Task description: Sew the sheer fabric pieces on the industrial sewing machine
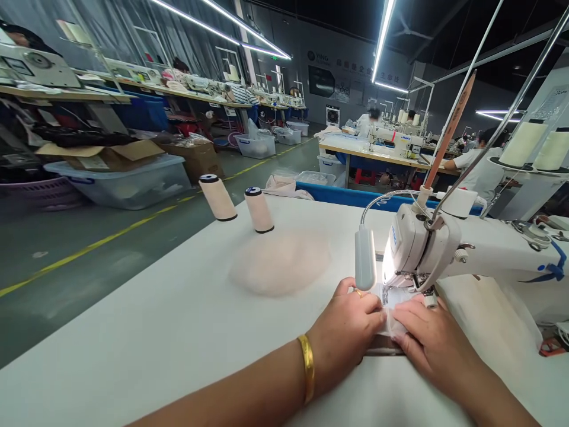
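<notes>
A white sewing machine [484,249] reaches in from the right, its lamp [365,260] hanging left of the needle area. Under its presser foot lies a small piece of pale fabric [393,323]. My left hand [349,323], with a gold bangle at the wrist, has curled fingers pinching the fabric's left edge. My right hand [429,335] rests on the fabric's right side, its fingers stretched out and pressing down. A round, blurred pinkish piece [282,261] lies on the white table [178,332] to the left.
Two pale thread cones [218,198] stand near the table's far left edge. More pale fabric [489,320] lies right of my right hand. A blue cloth trough [338,194] runs along the back edge. Beyond are sewing stations, boxes and a few people.
</notes>
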`<state>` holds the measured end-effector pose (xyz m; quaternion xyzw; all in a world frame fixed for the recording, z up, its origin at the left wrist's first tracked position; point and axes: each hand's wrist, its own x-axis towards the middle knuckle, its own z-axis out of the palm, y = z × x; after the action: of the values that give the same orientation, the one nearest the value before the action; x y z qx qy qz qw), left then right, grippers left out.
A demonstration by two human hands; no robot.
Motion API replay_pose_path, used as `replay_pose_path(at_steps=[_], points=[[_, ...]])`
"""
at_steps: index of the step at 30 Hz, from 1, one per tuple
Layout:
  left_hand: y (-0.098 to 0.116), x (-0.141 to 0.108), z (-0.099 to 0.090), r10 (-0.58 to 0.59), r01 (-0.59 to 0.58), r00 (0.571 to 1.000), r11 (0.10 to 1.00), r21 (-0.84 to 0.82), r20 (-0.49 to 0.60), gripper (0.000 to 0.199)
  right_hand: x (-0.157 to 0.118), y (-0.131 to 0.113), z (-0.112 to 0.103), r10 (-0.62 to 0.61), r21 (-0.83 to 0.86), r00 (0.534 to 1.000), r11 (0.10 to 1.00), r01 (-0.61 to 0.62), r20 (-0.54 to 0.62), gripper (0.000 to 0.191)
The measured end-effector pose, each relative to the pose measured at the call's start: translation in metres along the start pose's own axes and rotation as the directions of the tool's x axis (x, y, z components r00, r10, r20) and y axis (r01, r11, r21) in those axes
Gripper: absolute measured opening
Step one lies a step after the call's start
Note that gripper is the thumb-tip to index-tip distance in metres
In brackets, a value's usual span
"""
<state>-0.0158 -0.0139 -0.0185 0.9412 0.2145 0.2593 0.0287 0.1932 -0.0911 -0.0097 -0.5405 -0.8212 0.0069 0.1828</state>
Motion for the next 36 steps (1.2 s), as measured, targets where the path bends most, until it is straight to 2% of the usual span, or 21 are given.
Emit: replay_pose_path(at_steps=[4, 10, 13, 17, 24, 30, 36], points=[[-0.004, 0.006, -0.002, -0.024, 0.024, 1.0, 1.0, -0.005, 0.006, 0.015, -0.001, -0.001, 0.0, 0.025, 0.018, 1.0, 1.0, -0.025, 0.0, 0.008], [-0.01, 0.013, -0.009, -0.134, 0.152, 0.986, 0.961, -0.233, 0.095, 0.028, 0.003, 0.003, 0.011, -0.026, 0.102, 0.992, 0.994, 0.039, -0.126, 0.023], [-0.011, 0.015, -0.009, -0.164, 0.185, 0.981, 0.949, -0.256, 0.103, 0.027, 0.011, 0.003, 0.018, -0.03, 0.124, 0.981, 0.991, 0.055, -0.194, 0.027], [-0.009, 0.015, -0.012, -0.107, 0.121, 0.992, 0.963, -0.243, 0.072, 0.025, 0.015, 0.0, 0.02, -0.048, 0.094, 0.966, 0.993, 0.074, -0.255, 0.024], [0.001, -0.002, -0.015, 0.022, -0.021, 1.0, 0.978, -0.206, 0.004, 0.026, 0.002, -0.005, 0.017, -0.19, -0.012, 0.96, 0.981, 0.192, -0.204, 0.024], [0.008, -0.007, -0.016, 0.058, -0.057, 0.998, 0.987, -0.149, 0.0, 0.029, -0.003, -0.008, 0.014, -0.225, -0.068, 0.946, 0.974, 0.215, -0.231, 0.027], [0.006, -0.005, -0.015, 0.012, -0.01, 1.0, 0.998, -0.062, 0.02, 0.024, 0.002, -0.006, 0.013, -0.18, -0.073, 0.959, 0.983, 0.168, -0.218, 0.027]])
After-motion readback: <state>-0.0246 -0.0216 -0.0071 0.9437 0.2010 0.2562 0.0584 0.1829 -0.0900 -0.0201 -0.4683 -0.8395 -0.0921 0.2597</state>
